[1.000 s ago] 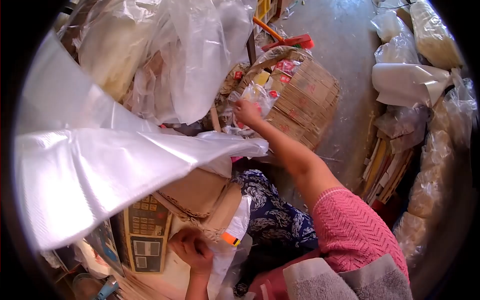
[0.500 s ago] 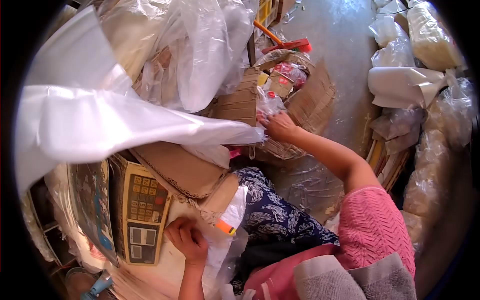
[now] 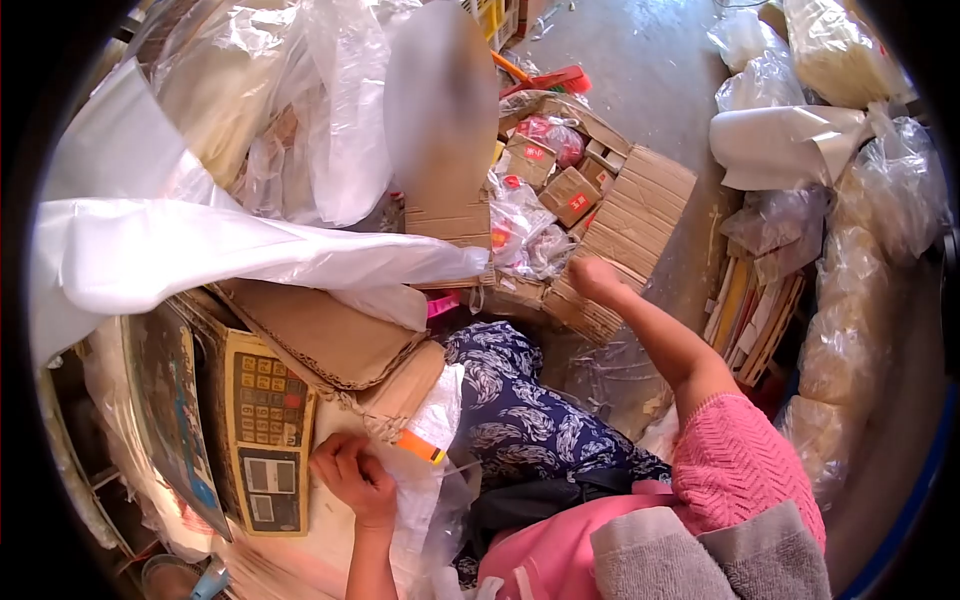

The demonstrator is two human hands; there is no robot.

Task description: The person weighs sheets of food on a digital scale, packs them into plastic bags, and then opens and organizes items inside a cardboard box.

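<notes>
My left hand [image 3: 357,482] rests on the pale surface beside a worn yellow scale panel with keys and display windows [image 3: 267,435]. Its fingers are loosely bent and nothing shows in them. Near it lies an orange-and-yellow tool handle, perhaps a cutter [image 3: 422,446]. My right hand [image 3: 597,280] is closed, over the side flap [image 3: 640,225] of an open cardboard box; whether it grips anything is hidden. Small brown cartons with red labels [image 3: 570,196] and clear plastic bags [image 3: 520,222] fill the box.
White plastic sheeting [image 3: 200,255] stretches from the left toward the box. Clear bags [image 3: 350,120] hang behind. A red dustpan-like item [image 3: 560,80] lies beyond the box. Wrapped packs [image 3: 840,300] and a white roll [image 3: 780,145] line the right side. A blurred pale shape [image 3: 440,95] hides part of the background.
My right hand has drawn back from inside the box to its flap, exposing more cartons. My left hand stays beside the scale. The view has shifted slightly.
</notes>
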